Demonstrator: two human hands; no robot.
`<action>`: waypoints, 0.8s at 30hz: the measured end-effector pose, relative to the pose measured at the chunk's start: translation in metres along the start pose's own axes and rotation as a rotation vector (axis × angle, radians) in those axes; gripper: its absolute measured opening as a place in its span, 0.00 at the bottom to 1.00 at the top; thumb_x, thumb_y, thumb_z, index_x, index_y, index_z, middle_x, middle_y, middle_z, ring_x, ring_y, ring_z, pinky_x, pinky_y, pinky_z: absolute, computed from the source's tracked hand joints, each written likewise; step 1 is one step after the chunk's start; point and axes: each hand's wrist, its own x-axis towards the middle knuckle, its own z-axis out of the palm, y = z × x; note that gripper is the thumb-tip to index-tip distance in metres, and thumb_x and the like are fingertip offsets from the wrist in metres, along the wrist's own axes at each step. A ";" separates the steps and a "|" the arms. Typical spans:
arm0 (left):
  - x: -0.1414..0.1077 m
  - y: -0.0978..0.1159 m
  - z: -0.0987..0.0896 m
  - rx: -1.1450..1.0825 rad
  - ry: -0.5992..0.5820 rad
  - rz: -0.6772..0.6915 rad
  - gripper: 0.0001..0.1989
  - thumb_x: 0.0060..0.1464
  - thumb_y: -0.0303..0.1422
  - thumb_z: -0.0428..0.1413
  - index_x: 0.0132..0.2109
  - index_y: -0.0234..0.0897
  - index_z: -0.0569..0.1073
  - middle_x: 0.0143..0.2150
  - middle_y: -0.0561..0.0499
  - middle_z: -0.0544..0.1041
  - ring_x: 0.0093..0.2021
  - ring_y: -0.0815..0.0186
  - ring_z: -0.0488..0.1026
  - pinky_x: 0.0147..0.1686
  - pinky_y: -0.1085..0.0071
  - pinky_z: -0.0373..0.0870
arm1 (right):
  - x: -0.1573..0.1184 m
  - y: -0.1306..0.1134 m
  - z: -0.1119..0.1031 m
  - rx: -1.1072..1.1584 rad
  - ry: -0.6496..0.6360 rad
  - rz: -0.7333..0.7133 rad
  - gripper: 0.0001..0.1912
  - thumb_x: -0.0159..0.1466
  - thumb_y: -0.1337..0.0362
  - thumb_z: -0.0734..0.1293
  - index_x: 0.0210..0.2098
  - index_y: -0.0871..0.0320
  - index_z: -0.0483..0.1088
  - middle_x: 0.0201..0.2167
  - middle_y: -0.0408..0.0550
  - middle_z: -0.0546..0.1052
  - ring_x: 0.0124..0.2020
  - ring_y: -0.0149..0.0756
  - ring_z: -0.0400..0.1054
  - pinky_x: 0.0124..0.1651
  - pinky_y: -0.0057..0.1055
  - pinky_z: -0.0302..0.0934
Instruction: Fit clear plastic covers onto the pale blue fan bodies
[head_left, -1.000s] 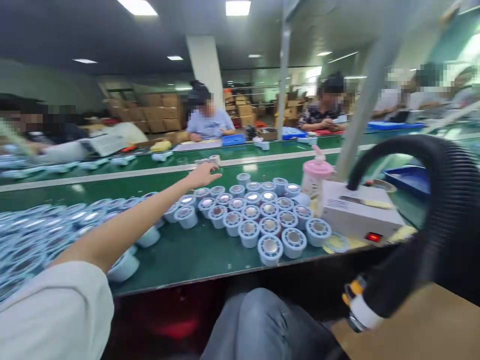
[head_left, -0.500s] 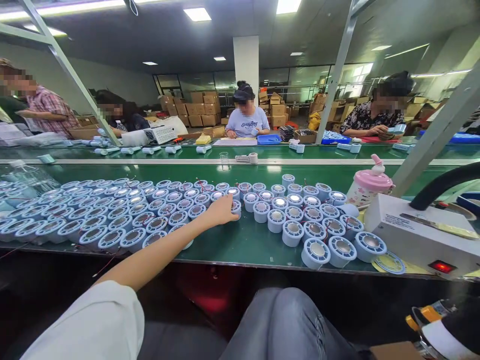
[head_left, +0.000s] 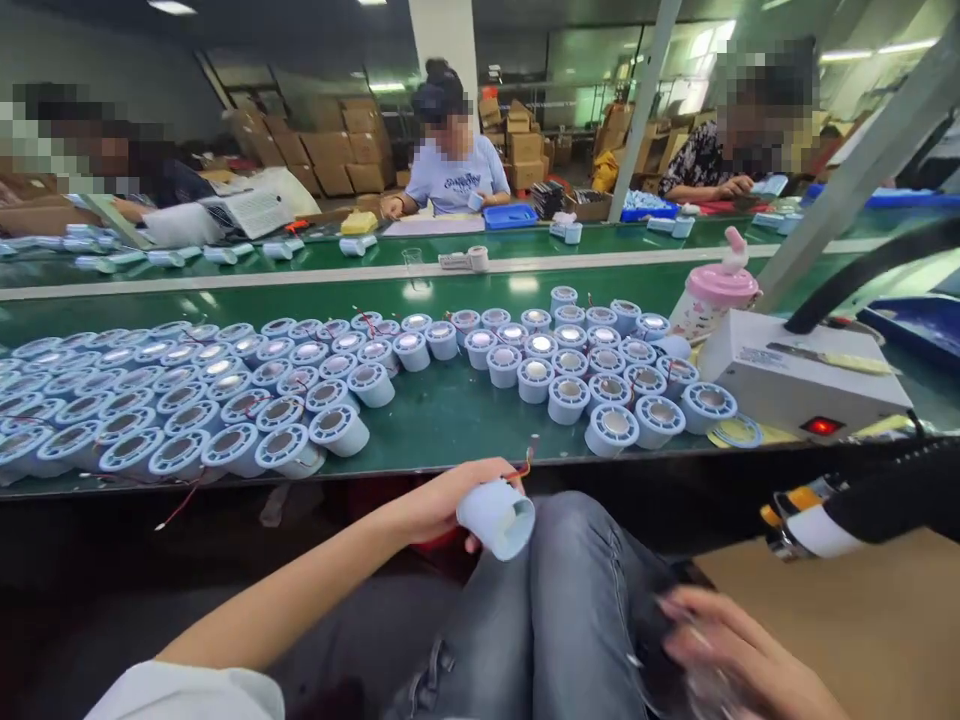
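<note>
My left hand (head_left: 450,500) is closed around a light blue round plastic housing (head_left: 487,520), held above my lap just off the table's front edge. The housing is tilted, its hollow end facing right, and thin coloured wires (head_left: 529,458) stick up behind it. My right hand (head_left: 720,640) is low at the right, over my thigh and smeared by motion. A shiny, see-through blur shows at its fingers; I cannot make out what it is. Rows of similar housings (head_left: 337,428) with round metal discs in their tops stand on the green table (head_left: 442,420).
At the right stand a white box (head_left: 795,375) with a red lit switch and black hose, and a pink-lidded cup (head_left: 716,295). A black hose end (head_left: 817,525) hangs over a cardboard box (head_left: 900,590). Several people sit across the green line, with a metal post (head_left: 645,110) between.
My left hand has drawn back from the table toward my lap, now with a housing in it. My right hand has come into view. The camera has tipped down.
</note>
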 end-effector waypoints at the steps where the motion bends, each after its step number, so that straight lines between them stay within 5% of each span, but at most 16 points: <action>1: 0.002 0.002 0.012 -0.107 -0.111 0.017 0.27 0.61 0.46 0.32 0.46 0.34 0.68 0.31 0.48 0.73 0.22 0.67 0.69 0.20 0.73 0.65 | 0.002 0.001 0.005 -0.039 -0.012 -0.033 0.15 0.68 0.59 0.64 0.54 0.52 0.70 0.55 0.53 0.69 0.53 0.46 0.68 0.53 0.42 0.67; 5: 0.013 0.011 0.043 -0.300 -0.390 0.160 0.21 0.60 0.48 0.47 0.44 0.34 0.73 0.32 0.50 0.73 0.27 0.68 0.69 0.27 0.72 0.68 | 0.025 0.002 0.020 -0.343 -0.009 -0.202 0.25 0.67 0.64 0.62 0.63 0.50 0.62 0.58 0.59 0.63 0.55 0.51 0.65 0.53 0.46 0.68; 10: 0.018 0.024 0.050 -0.033 -0.239 0.372 0.12 0.61 0.37 0.52 0.42 0.36 0.77 0.42 0.47 0.75 0.44 0.63 0.71 0.47 0.68 0.65 | 0.037 -0.003 0.020 -0.476 -0.072 -0.136 0.18 0.64 0.67 0.64 0.53 0.54 0.70 0.59 0.60 0.62 0.53 0.53 0.65 0.48 0.49 0.69; 15: 0.019 0.024 0.059 -0.067 -0.047 0.419 0.15 0.53 0.39 0.62 0.46 0.37 0.76 0.42 0.48 0.74 0.43 0.62 0.72 0.45 0.68 0.67 | 0.029 -0.011 0.015 -0.167 -0.117 0.089 0.01 0.62 0.68 0.68 0.34 0.55 0.71 0.55 0.54 0.65 0.55 0.50 0.64 0.52 0.46 0.66; 18: 0.024 0.016 0.068 -0.123 0.013 0.449 0.29 0.40 0.43 0.69 0.51 0.41 0.76 0.42 0.48 0.71 0.42 0.61 0.71 0.44 0.65 0.69 | 0.028 -0.013 0.016 0.038 -0.043 0.173 0.09 0.66 0.61 0.65 0.30 0.55 0.71 0.49 0.51 0.68 0.52 0.44 0.65 0.54 0.42 0.63; 24: 0.031 0.002 0.078 -0.146 -0.027 0.574 0.33 0.35 0.41 0.72 0.52 0.43 0.76 0.60 0.40 0.63 0.62 0.49 0.62 0.58 0.56 0.64 | 0.027 -0.008 0.018 0.289 0.098 0.344 0.14 0.67 0.58 0.63 0.29 0.56 0.73 0.41 0.50 0.67 0.37 0.37 0.66 0.31 0.29 0.65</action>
